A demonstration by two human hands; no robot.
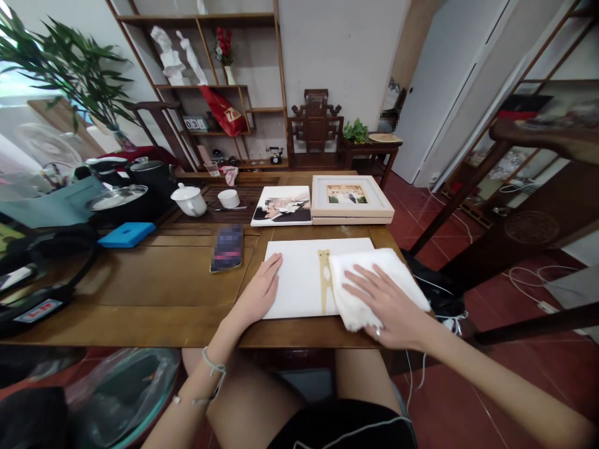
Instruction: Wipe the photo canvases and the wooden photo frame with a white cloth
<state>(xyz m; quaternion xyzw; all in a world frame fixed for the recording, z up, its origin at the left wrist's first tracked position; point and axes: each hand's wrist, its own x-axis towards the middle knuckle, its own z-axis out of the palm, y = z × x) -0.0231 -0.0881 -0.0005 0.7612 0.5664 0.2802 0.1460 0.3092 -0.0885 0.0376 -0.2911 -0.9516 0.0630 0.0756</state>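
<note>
A brown wooden desk (178, 299) carries everything close to the person. At its near edge lies a flat, white, rectangular board (297, 284). Just beyond it is a pale wooden picture frame (384, 209) with a small photo inside, lying flat; touching its left side is a white-edged photo panel (285, 204). A fluffy white cloth (402, 274) covers the board's right part and reaches past its near edge. The right hand (390, 305) is spread on the cloth, its grip open. The left hand (261, 287), also open, rests on the board's left edge. Left of that hand lies a dark rectangular phone (227, 246). A narrow, tan, cat-shaped figure (324, 287) shows on the board, just beside the cloth.
</note>
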